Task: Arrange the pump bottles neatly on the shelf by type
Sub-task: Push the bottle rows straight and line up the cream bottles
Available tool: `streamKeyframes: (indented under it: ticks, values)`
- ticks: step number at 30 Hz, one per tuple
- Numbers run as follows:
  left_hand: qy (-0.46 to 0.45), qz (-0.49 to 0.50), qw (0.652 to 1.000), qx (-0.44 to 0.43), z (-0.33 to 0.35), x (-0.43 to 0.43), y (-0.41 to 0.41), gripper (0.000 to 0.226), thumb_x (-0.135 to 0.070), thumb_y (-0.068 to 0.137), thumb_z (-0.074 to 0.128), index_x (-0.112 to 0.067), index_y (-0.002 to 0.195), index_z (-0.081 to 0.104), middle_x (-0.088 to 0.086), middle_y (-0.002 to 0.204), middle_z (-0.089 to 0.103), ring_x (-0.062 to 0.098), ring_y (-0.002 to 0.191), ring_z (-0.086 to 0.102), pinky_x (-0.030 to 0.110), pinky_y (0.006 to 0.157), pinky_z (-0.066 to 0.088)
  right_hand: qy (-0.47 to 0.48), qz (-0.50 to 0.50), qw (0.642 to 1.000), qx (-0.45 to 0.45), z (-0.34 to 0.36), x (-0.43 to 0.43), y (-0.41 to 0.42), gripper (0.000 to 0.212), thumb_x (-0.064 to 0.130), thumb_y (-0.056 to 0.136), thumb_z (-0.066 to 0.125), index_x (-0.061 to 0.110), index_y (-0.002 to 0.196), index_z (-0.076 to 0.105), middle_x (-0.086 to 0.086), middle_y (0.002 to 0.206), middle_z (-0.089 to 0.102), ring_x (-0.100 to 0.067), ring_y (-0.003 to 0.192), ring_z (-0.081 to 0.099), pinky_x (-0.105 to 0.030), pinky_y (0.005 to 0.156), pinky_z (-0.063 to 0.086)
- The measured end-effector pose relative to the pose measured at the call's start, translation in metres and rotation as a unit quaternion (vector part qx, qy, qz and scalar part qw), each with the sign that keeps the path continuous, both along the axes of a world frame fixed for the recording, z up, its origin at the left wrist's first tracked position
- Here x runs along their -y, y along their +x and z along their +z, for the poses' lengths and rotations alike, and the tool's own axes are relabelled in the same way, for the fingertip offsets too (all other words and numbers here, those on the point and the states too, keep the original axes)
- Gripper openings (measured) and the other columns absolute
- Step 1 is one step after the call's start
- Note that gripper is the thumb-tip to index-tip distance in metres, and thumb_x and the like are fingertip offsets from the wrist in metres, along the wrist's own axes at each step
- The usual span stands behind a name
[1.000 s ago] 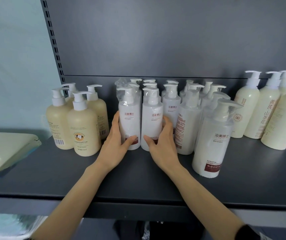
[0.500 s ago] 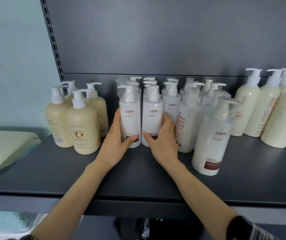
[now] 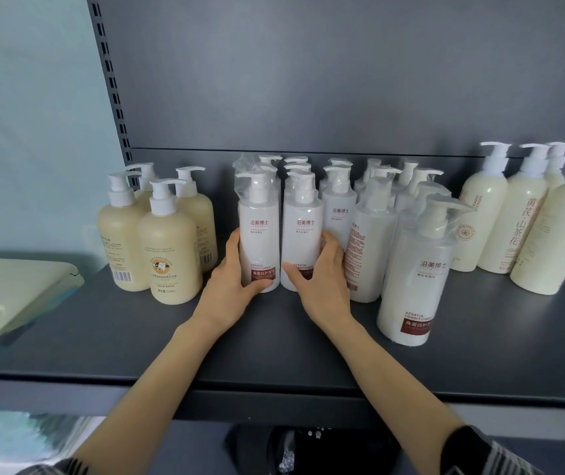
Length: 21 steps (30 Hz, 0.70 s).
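Two white keratin conditioner pump bottles stand side by side at the front of the middle group on the grey shelf (image 3: 137,344). My left hand (image 3: 233,279) wraps the base of the left white bottle (image 3: 259,231). My right hand (image 3: 322,279) cups the base of the right white bottle (image 3: 303,231). More white wrapped bottles stand behind and to the right, one larger white bottle (image 3: 414,286) nearest the front. Several beige pump bottles (image 3: 168,248) form a cluster at the left. Several cream pump bottles (image 3: 507,221) lean at the right.
The shelf's slotted upright (image 3: 113,97) and grey back panel rise behind the bottles. A pale plastic lid (image 3: 10,296) juts over the shelf's left end. The shelf front edge (image 3: 205,395) runs below my forearms.
Both hands have pushed the two front white bottles slightly back and together; the view has shifted a little, otherwise the bottles stand as before.
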<state>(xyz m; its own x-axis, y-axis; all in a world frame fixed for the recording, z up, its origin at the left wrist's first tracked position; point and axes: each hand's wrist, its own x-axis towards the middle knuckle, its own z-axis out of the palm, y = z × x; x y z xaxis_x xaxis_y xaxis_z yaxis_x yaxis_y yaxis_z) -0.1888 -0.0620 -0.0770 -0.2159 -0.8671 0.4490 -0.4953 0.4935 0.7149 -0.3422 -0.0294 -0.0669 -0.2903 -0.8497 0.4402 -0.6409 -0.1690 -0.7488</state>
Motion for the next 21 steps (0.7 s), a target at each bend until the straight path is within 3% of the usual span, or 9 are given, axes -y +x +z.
streamKeyframes:
  ticks: [4, 7, 10, 13, 14, 16, 18, 21]
  values:
    - [0.007, -0.006, 1.0, -0.019, 0.002, -0.003, -0.002, 0.091, -0.028, 0.077, 0.075, -0.027, 0.145, 0.014, -0.001, 0.135, 0.05, 0.015, 0.12, 0.05, 0.033, 0.101, 0.043, 0.003, 0.016, 1.0, 0.007, -0.003, -0.003, -0.001, 0.075, 0.03, 0.087, 0.064, 0.018, 0.144, 0.017, -0.001, 0.145, 0.028, -0.017, 0.134, 0.031, -0.04, 0.106, 0.037]
    - [0.001, -0.006, 0.999, -0.054, 0.003, -0.002, -0.002, 0.082, -0.043, 0.08, 0.068, -0.035, 0.143, 0.016, -0.003, 0.142, 0.043, 0.013, 0.127, 0.044, 0.041, 0.105, 0.041, -0.014, 0.03, 0.999, 0.0, -0.003, -0.011, -0.002, 0.072, 0.034, 0.09, 0.06, 0.019, 0.145, 0.015, 0.001, 0.146, 0.024, -0.013, 0.134, 0.028, -0.034, 0.104, 0.037]
    - [-0.003, -0.006, 0.998, -0.062, 0.003, 0.0, 0.0, 0.074, -0.039, 0.085, 0.062, -0.034, 0.144, 0.017, -0.003, 0.143, 0.042, 0.014, 0.129, 0.044, 0.046, 0.105, 0.041, -0.068, 0.001, 0.998, -0.002, 0.003, -0.021, -0.004, 0.061, 0.031, 0.094, 0.053, 0.02, 0.144, 0.02, 0.005, 0.148, 0.025, -0.012, 0.132, 0.033, -0.033, 0.099, 0.041]
    - [-0.004, -0.013, 0.999, -0.05, 0.004, -0.001, 0.0, 0.069, -0.034, 0.088, 0.059, -0.03, 0.145, 0.019, -0.006, 0.141, 0.045, 0.011, 0.128, 0.045, 0.043, 0.106, 0.04, -0.192, -0.042, 0.98, -0.034, 0.012, -0.026, -0.006, 0.046, 0.018, 0.094, 0.053, 0.017, 0.137, 0.036, 0.004, 0.14, 0.034, -0.01, 0.125, 0.039, -0.013, 0.086, 0.044]
    - [-0.004, -0.014, 0.999, -0.048, 0.005, -0.001, 0.0, 0.069, -0.034, 0.089, 0.058, -0.029, 0.145, 0.019, -0.006, 0.141, 0.045, 0.011, 0.128, 0.045, 0.043, 0.107, 0.04, -0.226, -0.06, 0.971, -0.052, 0.013, -0.026, -0.006, 0.046, 0.014, 0.092, 0.055, 0.017, 0.135, 0.038, 0.003, 0.14, 0.033, -0.012, 0.126, 0.038, -0.013, 0.087, 0.043]
    - [-0.004, -0.015, 0.999, -0.047, 0.004, 0.0, 0.0, 0.068, -0.033, 0.089, 0.058, -0.029, 0.145, 0.02, -0.006, 0.141, 0.045, 0.011, 0.127, 0.045, 0.043, 0.107, 0.039, -0.27, -0.094, 0.955, -0.083, 0.014, -0.025, -0.007, 0.05, 0.009, 0.089, 0.058, 0.017, 0.134, 0.037, 0.0, 0.141, 0.027, -0.018, 0.129, 0.035, -0.031, 0.096, 0.047]
    - [-0.003, -0.014, 0.999, -0.047, 0.004, 0.0, 0.001, 0.068, -0.033, 0.089, 0.058, -0.029, 0.145, 0.019, -0.006, 0.142, 0.044, 0.011, 0.127, 0.045, 0.043, 0.107, 0.04, -0.28, -0.123, 0.946, -0.109, 0.013, -0.023, -0.009, 0.057, 0.008, 0.085, 0.06, 0.015, 0.135, 0.034, -0.003, 0.145, 0.021, -0.024, 0.132, 0.03, -0.043, 0.104, 0.041]
    - [-0.006, -0.012, 0.999, -0.044, 0.003, 0.001, 0.0, 0.069, -0.032, 0.089, 0.059, -0.029, 0.145, 0.018, -0.004, 0.143, 0.044, 0.013, 0.128, 0.045, 0.044, 0.107, 0.04, -0.208, -0.154, 0.963, -0.076, 0.013, -0.021, -0.01, 0.075, 0.009, 0.084, 0.062, 0.015, 0.145, 0.02, -0.012, 0.156, 0.004, -0.029, 0.143, 0.009, -0.037, 0.116, 0.015]
